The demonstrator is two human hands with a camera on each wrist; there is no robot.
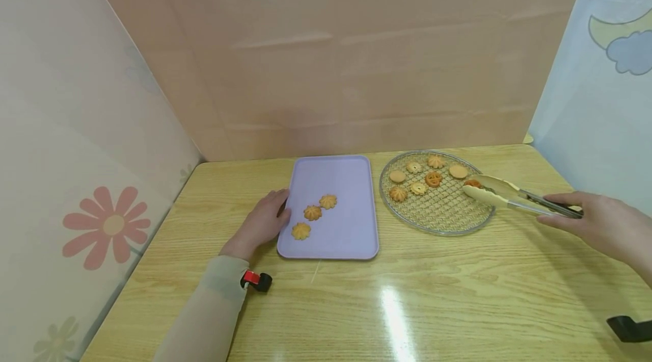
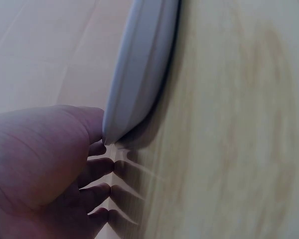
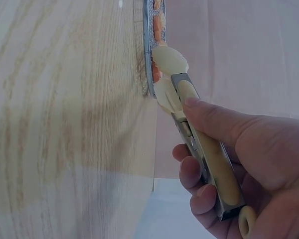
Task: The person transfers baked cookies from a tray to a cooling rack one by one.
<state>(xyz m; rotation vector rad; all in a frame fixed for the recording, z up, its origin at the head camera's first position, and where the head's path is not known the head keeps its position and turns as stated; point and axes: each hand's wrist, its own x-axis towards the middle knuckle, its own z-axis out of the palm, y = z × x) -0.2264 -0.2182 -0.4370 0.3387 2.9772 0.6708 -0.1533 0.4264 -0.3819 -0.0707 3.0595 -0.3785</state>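
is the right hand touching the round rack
Apart: the head view shows table between right hand and round rack, bridged by tongs.

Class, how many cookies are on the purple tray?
3, in a slanting row on the tray: front cookie at lower left, middle cookie beyond it, far cookie nearest the centre. None looks hidden.

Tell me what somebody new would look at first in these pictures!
Probably the pale purple tray in the middle of the head view, with three flower-shaped cookies in a slanting row on it. Next, maybe the tongs in the person's right grip, their ends at a reddish cookie on the round patterned tray to the right. The big pink flower on the left wall might catch the eye too.
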